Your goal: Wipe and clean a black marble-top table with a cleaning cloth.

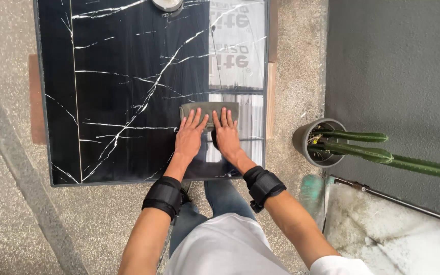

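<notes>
Our left hand (189, 133) and right hand (226, 131): both flat, fingers spread, palms pressed side by side on a folded grey-green cloth (209, 109); neither hand grips anything. Black wrist straps on both forearms, left strap (164, 196) and right strap (263, 184). Cloth: lies near the front right part of a glossy black marble-patterned table (113, 102) with white veins. Step in hand, as we judge it: wiping the tabletop, cloth under pressure. Next move calls for even downward force and a steady slide that keeps the cloth flat. Far edge: a round metal object (167, 4), partly cut off. Right, on the speckled floor (16, 153): a grey pot (306, 145) holding a leaning cactus (378, 153).
</notes>
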